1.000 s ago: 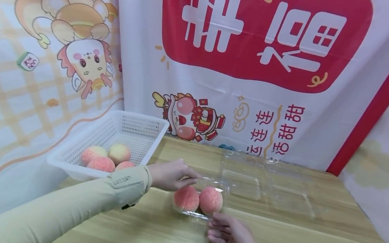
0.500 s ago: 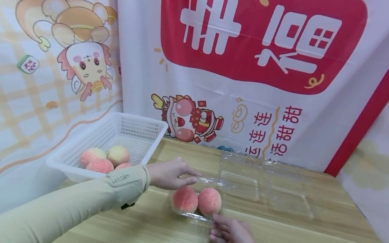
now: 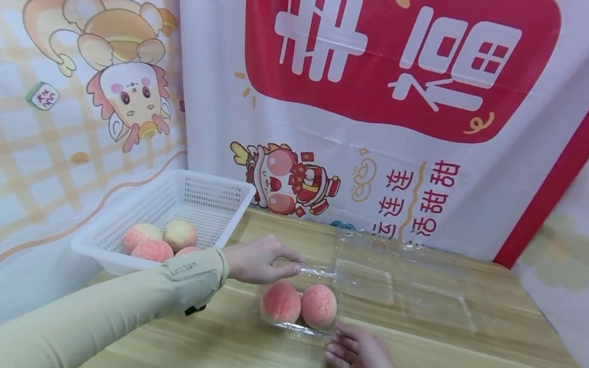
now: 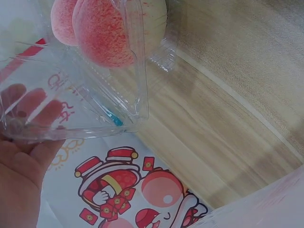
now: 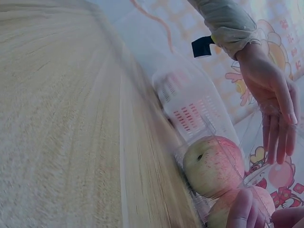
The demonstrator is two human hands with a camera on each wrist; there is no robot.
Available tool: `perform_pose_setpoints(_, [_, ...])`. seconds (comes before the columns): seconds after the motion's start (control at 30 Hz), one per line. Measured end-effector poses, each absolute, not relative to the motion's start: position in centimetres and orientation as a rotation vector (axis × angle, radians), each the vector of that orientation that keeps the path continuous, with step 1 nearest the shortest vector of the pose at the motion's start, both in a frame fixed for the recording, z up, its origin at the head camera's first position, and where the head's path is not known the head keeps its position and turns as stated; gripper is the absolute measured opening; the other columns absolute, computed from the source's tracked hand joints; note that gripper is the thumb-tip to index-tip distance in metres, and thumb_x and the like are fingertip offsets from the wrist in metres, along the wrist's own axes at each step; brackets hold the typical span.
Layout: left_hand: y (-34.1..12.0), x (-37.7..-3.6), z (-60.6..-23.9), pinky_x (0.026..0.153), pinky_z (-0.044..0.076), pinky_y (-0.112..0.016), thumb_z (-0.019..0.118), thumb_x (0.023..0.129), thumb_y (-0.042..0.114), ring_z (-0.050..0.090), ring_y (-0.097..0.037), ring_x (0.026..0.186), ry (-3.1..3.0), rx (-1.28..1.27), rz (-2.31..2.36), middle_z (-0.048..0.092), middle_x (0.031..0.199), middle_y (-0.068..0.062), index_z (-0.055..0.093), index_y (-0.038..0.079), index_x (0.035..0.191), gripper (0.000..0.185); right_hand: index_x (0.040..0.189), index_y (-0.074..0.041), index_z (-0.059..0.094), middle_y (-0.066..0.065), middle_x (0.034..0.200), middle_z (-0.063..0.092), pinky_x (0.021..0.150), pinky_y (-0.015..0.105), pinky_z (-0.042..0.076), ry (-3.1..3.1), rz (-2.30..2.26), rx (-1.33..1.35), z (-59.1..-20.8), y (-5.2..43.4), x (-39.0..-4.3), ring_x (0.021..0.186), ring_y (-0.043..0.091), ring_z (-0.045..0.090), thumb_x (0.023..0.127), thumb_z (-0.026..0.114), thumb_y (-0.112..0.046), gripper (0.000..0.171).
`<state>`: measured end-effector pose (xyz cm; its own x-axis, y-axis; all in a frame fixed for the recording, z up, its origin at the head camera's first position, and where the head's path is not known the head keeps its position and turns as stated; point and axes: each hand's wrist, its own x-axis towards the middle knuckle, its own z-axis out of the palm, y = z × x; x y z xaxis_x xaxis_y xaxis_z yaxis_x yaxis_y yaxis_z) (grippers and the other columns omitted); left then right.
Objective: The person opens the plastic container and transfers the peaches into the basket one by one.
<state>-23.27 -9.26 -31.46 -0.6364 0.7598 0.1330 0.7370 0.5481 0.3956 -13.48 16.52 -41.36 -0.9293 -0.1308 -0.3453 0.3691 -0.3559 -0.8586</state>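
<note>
fingers of left hand [image 3: 256, 259] pinching clear box lid [image 3: 313, 272]; right hand [image 3: 363, 359] fingers relaxed, touching peach-filled clear box [image 3: 297, 324]

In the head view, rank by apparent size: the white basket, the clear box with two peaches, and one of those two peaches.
1. White basket, largest.
2. Clear box, smaller. Its clear edges are hard to trace, and it sits nearer the camera.
3. Right peach in the box, smallest; the left peach looks alike.
</note>
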Motion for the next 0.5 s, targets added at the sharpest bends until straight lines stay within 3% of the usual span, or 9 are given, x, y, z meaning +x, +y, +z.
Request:
perform_pose_setpoints(0.03, [-9.24, -23.29, -31.47, 0.098, 0.048, -0.036, 0.052, 0.102, 0.035, 0.063, -0.007, 0.071, 2.744, 1.311, 0.659, 0.072, 0.099, 0.001, 0.063, 0.010, 0.132, 0.040, 0.106, 0.007, 0.059, 0.011, 0.088, 0.063, 0.078, 0.035, 0.057, 1.565, -2.341, 0.315, -41.33, 16.56, -13.48, 0.079, 0.021, 0.065, 0.094, 0.062, -0.011, 0.021])
perform_pose_setpoints(0.13, [-9.22, -23.33, -31.52, 0.104, 0.042, -0.040, 0.049, 0.103, 0.039, 0.064, -0.014, 0.100, 2.864, 1.273, 0.669, 0.068, 0.114, -0.004, 0.055, 0.011, 0.139, 0.046, 0.105, 0.006, 0.061, 0.011, 0.088, 0.063, 0.078, 0.034, 0.057, 1.552, -2.345, 0.325, -41.31, 16.62, -13.46, 0.079, 0.020, 0.064, 0.094, 0.063, -0.010, 0.020])
perform_pose_setpoints(0.23, [-9.27, -23.30, -31.56, 0.109, 0.034, -0.044, 0.052, 0.101, 0.043, 0.041, -0.022, 0.134, 2.996, 1.261, 0.698, 0.046, 0.147, -0.007, 0.044, 0.012, 0.146, 0.056, 0.104, 0.005, 0.063, 0.010, 0.087, 0.063, 0.078, 0.034, 0.057, 1.547, -2.347, 0.335, -41.36, 16.65, -13.46, 0.079, 0.020, 0.064, 0.093, 0.063, -0.009, 0.018])
perform_pose_setpoints(0.37, [-9.27, -23.39, -31.44, 0.113, 0.027, -0.046, 0.060, 0.096, 0.042, 0.027, -0.025, 0.141, 3.121, 1.382, 0.765, 0.031, 0.155, -0.009, 0.034, 0.011, 0.151, 0.069, 0.104, 0.004, 0.064, 0.010, 0.086, 0.064, 0.077, 0.034, 0.057, 1.540, -2.354, 0.342, -41.47, 16.71, -13.48, 0.077, 0.019, 0.065, 0.093, 0.065, -0.009, 0.017])
perform_pose_setpoints(0.5, [-9.03, -23.24, -31.22, 0.115, 0.024, -0.046, 0.066, 0.092, 0.039, 0.025, -0.023, 0.142, 3.180, 1.519, 0.822, 0.028, 0.156, -0.007, 0.035, 0.011, 0.150, 0.072, 0.104, 0.004, 0.065, 0.009, 0.085, 0.065, 0.076, 0.033, 0.057, 1.536, -2.358, 0.339, -41.52, 16.78, -13.49, 0.076, 0.018, 0.065, 0.093, 0.065, -0.009, 0.016])
